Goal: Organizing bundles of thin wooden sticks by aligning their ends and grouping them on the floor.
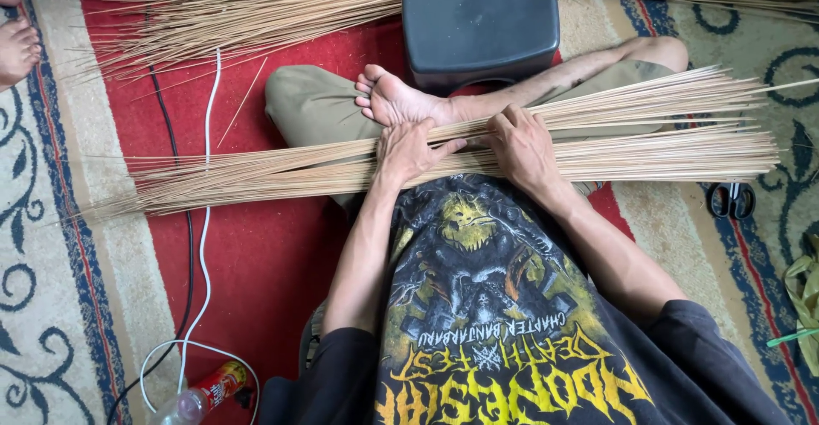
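Note:
A long bundle of thin pale sticks (665,139) lies across my lap, reaching from the left carpet to the right. My left hand (408,150) rests palm down on the bundle near its middle, fingers spread over the sticks. My right hand (522,145) presses flat on the same bundle just to the right, fingers apart. My bare foot (394,99) sits just behind the hands, above the sticks. Neither hand closes around anything.
A dark plastic stool (479,22) stands just beyond my foot. A second heap of sticks (256,11) lies at the far side. White and black cables (205,220) run down the red carpet at left. Scissors (732,199) lie at right, a bottle (205,393) at bottom left, another person's foot (17,49) at top left.

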